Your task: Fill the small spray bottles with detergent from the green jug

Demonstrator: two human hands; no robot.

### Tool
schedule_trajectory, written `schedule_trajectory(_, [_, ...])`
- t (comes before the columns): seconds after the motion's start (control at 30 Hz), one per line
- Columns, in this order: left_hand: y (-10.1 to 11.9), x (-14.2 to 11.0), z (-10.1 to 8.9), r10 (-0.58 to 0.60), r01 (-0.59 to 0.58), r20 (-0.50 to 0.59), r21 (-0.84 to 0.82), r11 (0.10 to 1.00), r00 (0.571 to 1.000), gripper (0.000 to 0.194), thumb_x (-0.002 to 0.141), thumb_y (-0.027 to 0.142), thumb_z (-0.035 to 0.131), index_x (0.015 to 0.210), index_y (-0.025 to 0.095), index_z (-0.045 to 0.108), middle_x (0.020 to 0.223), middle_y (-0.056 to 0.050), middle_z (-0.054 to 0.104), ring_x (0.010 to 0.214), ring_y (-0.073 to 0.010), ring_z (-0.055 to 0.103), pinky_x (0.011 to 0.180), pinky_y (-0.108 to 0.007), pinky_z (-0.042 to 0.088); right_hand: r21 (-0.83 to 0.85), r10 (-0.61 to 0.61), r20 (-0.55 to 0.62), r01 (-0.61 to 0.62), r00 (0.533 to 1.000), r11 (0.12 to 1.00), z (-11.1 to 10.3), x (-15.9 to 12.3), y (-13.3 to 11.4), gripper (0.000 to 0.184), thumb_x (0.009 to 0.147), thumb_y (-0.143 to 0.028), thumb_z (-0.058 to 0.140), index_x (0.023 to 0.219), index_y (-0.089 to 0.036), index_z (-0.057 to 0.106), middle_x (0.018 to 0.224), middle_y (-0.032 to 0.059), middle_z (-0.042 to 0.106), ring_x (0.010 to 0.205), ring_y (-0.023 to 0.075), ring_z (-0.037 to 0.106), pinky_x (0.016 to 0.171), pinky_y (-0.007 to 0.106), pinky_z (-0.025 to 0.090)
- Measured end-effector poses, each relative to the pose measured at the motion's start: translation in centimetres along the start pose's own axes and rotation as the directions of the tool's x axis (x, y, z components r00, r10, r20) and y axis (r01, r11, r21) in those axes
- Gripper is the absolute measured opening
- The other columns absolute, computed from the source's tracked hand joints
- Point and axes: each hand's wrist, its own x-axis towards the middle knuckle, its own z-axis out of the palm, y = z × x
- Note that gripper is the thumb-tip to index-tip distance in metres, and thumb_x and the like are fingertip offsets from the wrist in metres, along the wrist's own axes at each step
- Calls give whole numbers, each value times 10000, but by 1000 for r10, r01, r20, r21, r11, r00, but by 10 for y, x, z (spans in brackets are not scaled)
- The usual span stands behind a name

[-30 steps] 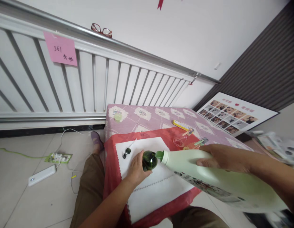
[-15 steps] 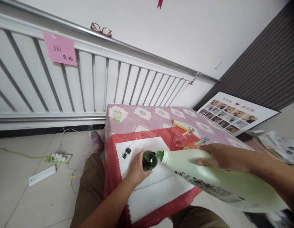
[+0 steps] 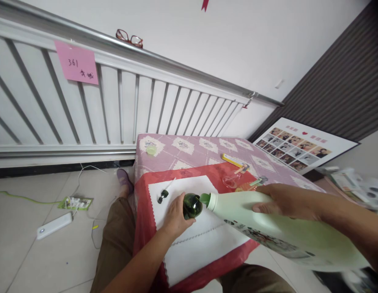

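My left hand (image 3: pixel 176 219) is closed around a small dark green bottle (image 3: pixel 192 206). In my right hand (image 3: pixel 280 203) is a large pale green jug (image 3: pixel 253 215), tilted almost flat with its neck toward the left. The jug's green spout (image 3: pixel 205 199) sits right at the green bottle's top. Whether liquid is flowing between them I cannot make out. A black pump head (image 3: pixel 162 196) lies on the white mat (image 3: pixel 204 252), left of the green bottle. Farther back on the purple patterned tablecloth (image 3: pixel 164 156) rests a pale green cap (image 3: pixel 151 150).
Under the mat spreads a red cloth (image 3: pixel 143 211). A yellow box (image 3: pixel 232 160) and a clear plastic item (image 3: pixel 233 180) lie behind the jug. Glasses (image 3: pixel 129 38) rest on the radiator (image 3: pixel 164 106). A power strip (image 3: pixel 75 203) and cables are on the floor at left.
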Motion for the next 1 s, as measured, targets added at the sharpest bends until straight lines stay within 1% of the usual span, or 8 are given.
schedule_trajectory(0.17, [0, 0, 0, 0, 0, 2, -5, 1000, 1000, 982, 611, 230, 782, 1460, 187, 289, 1490, -160, 436, 1389, -326, 394, 1159, -499, 316, -2, 18, -7, -18, 1000, 1000, -1, -1, -1, 418, 744, -601, 579, 906, -223, 654, 955, 85, 770, 911, 310, 705, 704, 332, 512])
schedule_trajectory(0.3, [-1, 0, 0, -9, 9, 3, -8, 1000, 1000, 984, 607, 233, 784, 1458, 193, 293, 1491, -160, 434, 1389, -331, 393, 1158, -507, 314, -3, -6, 1, 6, 1000, 1000, -1, -3, -4, 412, 767, -593, 568, 897, -211, 649, 968, 102, 768, 922, 324, 699, 735, 358, 510])
schedule_trajectory(0.47, [0, -1, 0, -12, 12, 0, -18, 1000, 1000, 985, 607, 226, 783, 1459, 208, 290, 1492, -148, 436, 1385, -335, 397, 1154, -516, 317, 1, 6, -3, -6, 1000, 1000, -2, -3, -6, 413, 745, -603, 579, 879, -219, 652, 952, 100, 772, 909, 344, 696, 723, 380, 510])
schedule_trajectory(0.57, [0, 0, 0, -8, 8, -1, -20, 1000, 1000, 980, 609, 228, 781, 1458, 207, 293, 1490, -144, 440, 1389, -335, 391, 1158, -514, 310, -3, 5, -15, -5, 1000, 1000, -2, -3, -6, 402, 733, -588, 597, 880, -219, 656, 953, 94, 769, 912, 340, 695, 740, 376, 508])
schedule_trajectory(0.77, [0, 1, 0, -20, 20, 8, -15, 1000, 1000, 985, 604, 226, 779, 1460, 178, 293, 1483, -162, 444, 1388, -344, 393, 1160, -512, 312, -12, 3, 6, -2, 1000, 1000, -3, -3, -6, 412, 777, -596, 562, 906, -214, 649, 963, 93, 768, 917, 324, 700, 743, 361, 508])
schedule_trajectory(0.87, [0, 0, 0, -20, 20, 5, -14, 1000, 1000, 982, 609, 223, 777, 1460, 183, 290, 1491, -164, 433, 1392, -339, 388, 1158, -513, 313, -5, -8, 7, 8, 1000, 1000, -3, -3, -6, 419, 770, -601, 567, 911, -216, 653, 980, 95, 771, 935, 328, 699, 726, 349, 508])
schedule_trajectory(1.0, [0, -1, 0, -17, 17, 1, -12, 1000, 1000, 981, 612, 226, 777, 1461, 197, 288, 1493, -157, 432, 1396, -334, 384, 1158, -508, 314, -9, 11, -3, -11, 1000, 1000, -2, -2, -5, 419, 748, -604, 584, 903, -220, 650, 972, 95, 770, 922, 331, 698, 721, 356, 509])
